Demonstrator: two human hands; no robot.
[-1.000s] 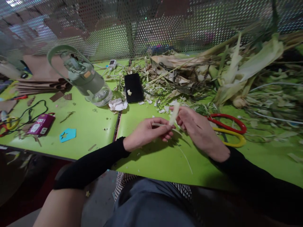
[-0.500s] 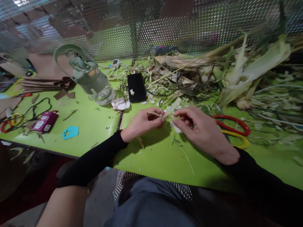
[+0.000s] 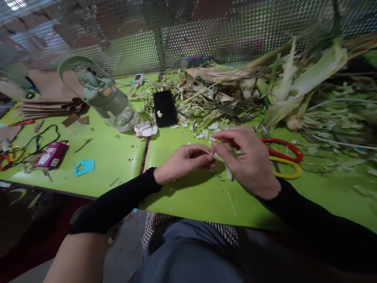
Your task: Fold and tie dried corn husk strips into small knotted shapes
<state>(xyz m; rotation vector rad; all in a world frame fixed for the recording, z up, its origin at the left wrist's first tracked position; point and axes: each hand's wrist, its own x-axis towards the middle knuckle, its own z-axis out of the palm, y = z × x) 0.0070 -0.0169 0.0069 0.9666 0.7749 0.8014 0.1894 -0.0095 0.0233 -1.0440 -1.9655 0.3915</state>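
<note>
Over a bright green desk, pinching a thin pale strip in the middle of the frame, with the left hand in a closed grip. Holding the right hand just beside, with thumb and finger a little apart; being too hard to tell whether touching the strip.

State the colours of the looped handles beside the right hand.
Red handle and yellow handle, best in head view.

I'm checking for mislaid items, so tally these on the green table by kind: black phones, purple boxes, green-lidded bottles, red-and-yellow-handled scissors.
Black phone: 1
Purple box: 1
Green-lidded bottle: 1
Red-and-yellow-handled scissors: 2 (beside the right hand; far left)
Total: 5
</note>
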